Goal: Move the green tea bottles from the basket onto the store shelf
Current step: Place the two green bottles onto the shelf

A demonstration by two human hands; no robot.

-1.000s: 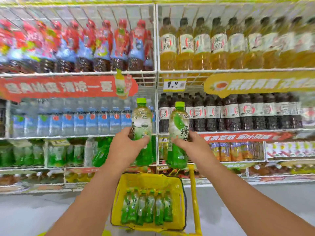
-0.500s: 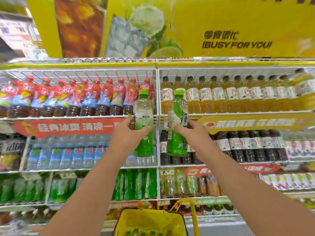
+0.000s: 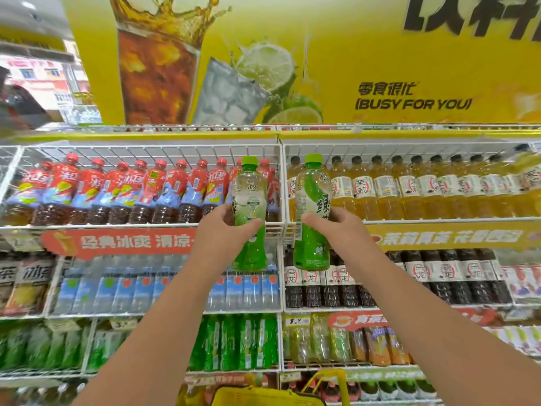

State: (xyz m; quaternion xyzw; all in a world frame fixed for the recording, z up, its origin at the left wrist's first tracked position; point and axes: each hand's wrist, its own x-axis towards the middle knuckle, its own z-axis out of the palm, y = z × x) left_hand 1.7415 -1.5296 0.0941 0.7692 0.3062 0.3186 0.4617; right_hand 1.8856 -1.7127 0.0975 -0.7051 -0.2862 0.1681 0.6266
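Item one: our left hand (image 3: 224, 230), centre frame, wraps a green tea bottle (image 3: 249, 212) at its middle, upright. Item two: our right hand (image 3: 336, 230), just beside it, grips a second green tea bottle (image 3: 311, 212), upright, the two bottles apart. Behind them, upper middle: white wire store shelf (image 3: 281, 222), red-capped bottles (image 3: 140, 189) left, amber bottles (image 3: 409, 186) right. Bottom centre edge: yellow basket (image 3: 263, 398), contents out of view. Top: yellow banner (image 3: 380, 54).
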